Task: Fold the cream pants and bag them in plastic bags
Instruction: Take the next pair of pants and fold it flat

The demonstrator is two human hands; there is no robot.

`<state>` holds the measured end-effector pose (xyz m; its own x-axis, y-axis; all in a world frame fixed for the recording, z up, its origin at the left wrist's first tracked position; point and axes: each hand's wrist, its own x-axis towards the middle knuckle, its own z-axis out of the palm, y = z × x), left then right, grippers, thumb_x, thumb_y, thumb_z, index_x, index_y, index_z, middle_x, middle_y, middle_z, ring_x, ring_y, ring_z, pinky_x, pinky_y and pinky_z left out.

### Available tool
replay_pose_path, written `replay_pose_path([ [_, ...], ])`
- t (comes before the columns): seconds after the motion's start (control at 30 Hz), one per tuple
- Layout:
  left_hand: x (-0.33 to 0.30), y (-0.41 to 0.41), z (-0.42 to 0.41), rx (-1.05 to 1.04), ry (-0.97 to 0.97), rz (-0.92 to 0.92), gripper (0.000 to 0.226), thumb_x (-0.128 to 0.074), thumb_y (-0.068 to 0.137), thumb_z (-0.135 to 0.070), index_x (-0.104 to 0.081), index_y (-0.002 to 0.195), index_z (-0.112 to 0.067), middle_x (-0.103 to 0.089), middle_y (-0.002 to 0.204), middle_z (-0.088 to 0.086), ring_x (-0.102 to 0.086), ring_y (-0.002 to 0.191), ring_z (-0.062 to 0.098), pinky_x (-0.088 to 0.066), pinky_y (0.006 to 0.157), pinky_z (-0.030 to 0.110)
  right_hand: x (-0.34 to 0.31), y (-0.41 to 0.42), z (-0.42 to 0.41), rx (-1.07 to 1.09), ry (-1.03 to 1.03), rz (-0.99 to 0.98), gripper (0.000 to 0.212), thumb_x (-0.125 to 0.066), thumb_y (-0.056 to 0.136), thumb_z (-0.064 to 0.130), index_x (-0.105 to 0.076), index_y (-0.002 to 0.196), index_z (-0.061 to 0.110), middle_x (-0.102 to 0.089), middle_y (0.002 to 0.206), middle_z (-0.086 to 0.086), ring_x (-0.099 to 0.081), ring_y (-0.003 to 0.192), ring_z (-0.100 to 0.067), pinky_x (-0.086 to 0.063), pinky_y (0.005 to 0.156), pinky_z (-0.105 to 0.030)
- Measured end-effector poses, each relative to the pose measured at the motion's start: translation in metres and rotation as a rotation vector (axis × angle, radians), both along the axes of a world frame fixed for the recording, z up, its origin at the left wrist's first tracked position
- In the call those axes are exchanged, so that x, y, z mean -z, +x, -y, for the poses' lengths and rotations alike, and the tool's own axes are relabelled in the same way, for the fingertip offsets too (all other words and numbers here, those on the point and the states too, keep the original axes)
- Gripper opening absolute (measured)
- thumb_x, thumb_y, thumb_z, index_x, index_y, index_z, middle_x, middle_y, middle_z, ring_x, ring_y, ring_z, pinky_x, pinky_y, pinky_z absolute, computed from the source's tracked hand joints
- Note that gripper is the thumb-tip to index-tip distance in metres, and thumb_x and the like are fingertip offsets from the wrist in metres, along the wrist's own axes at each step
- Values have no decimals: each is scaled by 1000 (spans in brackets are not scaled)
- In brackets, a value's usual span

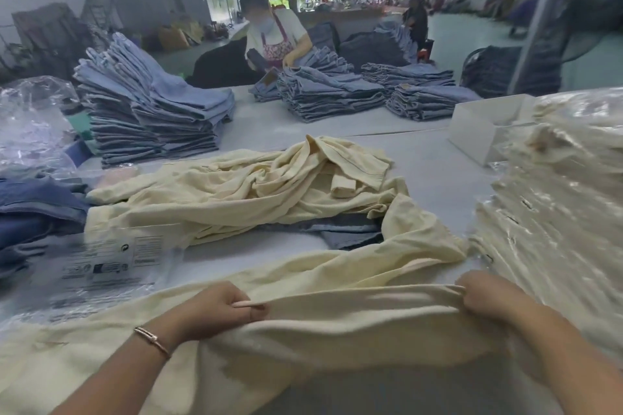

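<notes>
I've got the cream pants (337, 323) stretched out across the near edge of the white table (438, 172), and both my hands are clamped on the same raised fold of cloth. My left hand (215, 310) pinches it with fingers curled round the edge, a rose-gold bracelet (152, 340) sitting on that wrist. My right hand (488, 296) grips the other end of the fold, well apart from the left, so the fabric runs taut between them. The rest of the garment drapes down toward me and trails off to the left.

Just beyond lies a rumpled heap of more cream pants (242, 189), resting partly on some folded blue denim (350, 229). To my left, a flat printed plastic bag (101, 266) lies on the table beside the heap. On my right stands a tall stack of bagged cream pants (556, 212), shiny in their plastic, with a white box (482, 131) behind it. Farther back, stacks of folded jeans (151, 111) cover the table, and another worker (276, 37) sits sorting them.
</notes>
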<state>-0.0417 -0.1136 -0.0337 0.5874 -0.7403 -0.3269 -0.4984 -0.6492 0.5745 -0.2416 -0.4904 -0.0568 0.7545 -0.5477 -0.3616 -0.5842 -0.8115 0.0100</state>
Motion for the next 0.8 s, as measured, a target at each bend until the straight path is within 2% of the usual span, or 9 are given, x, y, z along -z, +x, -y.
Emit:
replay_pose_path([
  [0.13, -6, 38, 15, -13, -122, -50, 64, -64, 77, -66, -31, 54, -17, -26, 54, -3, -23, 50, 11, -16, 51, 29, -45, 5, 25, 220, -95, 233, 13, -51, 72, 11, -62, 69, 19, -63, 83, 2, -59, 82, -22, -35, 56, -22],
  [0.27, 11, 79, 32, -55, -106, -43, 60, -65, 81, -58, -33, 52, -17, -29, 51, -4, -25, 51, 13, -18, 52, 31, -76, 45, 33, 268, -223, 584, 13, -53, 70, 7, -54, 72, 20, -58, 83, -3, -48, 78, -26, -32, 65, -30],
  [0.37, 37, 103, 38, -106, 129, 130, 58, -61, 79, -64, -43, 49, -17, -40, 47, -3, -34, 47, 10, -24, 52, 29, -74, 91, 37, 200, -394, 439, 27, -39, 77, 5, -44, 92, 26, -58, 90, -1, -50, 89, -28, -31, 79, -36],
  [0.43, 55, 116, 40, -94, 304, 242, 52, -53, 66, -71, -47, 56, -21, -48, 56, -5, -40, 52, 7, -28, 52, 27, -62, 123, 44, 123, -354, 289, 31, -35, 80, 3, -43, 100, 26, -62, 102, -3, -50, 103, -28, -29, 88, -39],
  [0.5, 70, 124, 47, -59, 353, 281, 41, -51, 60, -72, -60, 77, -35, -61, 89, -15, -54, 83, 0, -43, 71, 23, -42, 153, 53, 21, -274, 174, 31, -40, 83, 6, -48, 104, 27, -61, 109, -4, -47, 111, -29, -26, 96, -42],
  [0.57, 86, 129, 64, -106, 251, 285, 67, -55, 68, -76, -49, 126, -44, -44, 134, -17, -36, 131, 4, -36, 104, 24, -21, 181, 66, -67, -285, 134, 30, -45, 86, 13, -53, 110, 29, -57, 116, -3, -41, 117, -27, -21, 102, -47],
  [0.63, 98, 129, 93, -158, 132, 247, 86, -53, 70, -80, -33, 142, -38, -30, 148, -15, -24, 140, 6, -28, 113, 28, -1, 200, 83, -34, -332, 163, 33, -47, 92, 30, -50, 125, 29, -44, 131, -5, -29, 128, -26, -10, 109, -53],
  [0.7, 105, 128, 124, -130, 104, 203, 93, -56, 66, -80, -29, 145, -37, -29, 150, -15, -26, 139, 5, -27, 113, 29, 18, 205, 102, 197, -260, 188, 72, -53, 83, 61, -29, 141, 26, -21, 149, -11, -12, 140, -30, -3, 111, -58],
  [0.8, 114, 127, 155, -67, 160, 195, 97, -55, 54, -81, -34, 140, -43, -33, 142, -23, -30, 136, 3, -29, 111, 28, 43, 197, 128, 508, 75, 220, 125, -67, 56, 80, -13, 148, 15, -19, 153, -13, -20, 140, -34, -25, 109, -53],
])
